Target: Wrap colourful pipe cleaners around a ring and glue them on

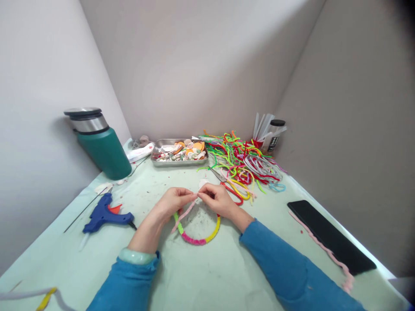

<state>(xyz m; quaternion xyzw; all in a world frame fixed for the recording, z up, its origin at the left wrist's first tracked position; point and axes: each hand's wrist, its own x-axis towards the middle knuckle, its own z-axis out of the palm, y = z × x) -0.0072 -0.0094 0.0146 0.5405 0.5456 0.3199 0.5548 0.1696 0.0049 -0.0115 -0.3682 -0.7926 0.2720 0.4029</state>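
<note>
A pink pipe cleaner (184,214) is pinched between the fingertips of my left hand (175,201) and my right hand (216,198), which meet above the middle of the table. Its loose end hangs down to the left. Below my hands shows a ring (193,241) wrapped in green, magenta and yellow fuzzy lengths. Its far side is hidden behind my hands, and a bit of red shows by my right hand. Orange-handled scissors (234,193) lie just beyond my right hand.
At left are a blue glue gun (105,216) and a green bottle (105,151). Behind stand a metal tray (180,163) of paper pieces and a pile of pipe cleaners (240,151). A black phone-like slab (330,235) with another pink pipe cleaner (319,244) lies right.
</note>
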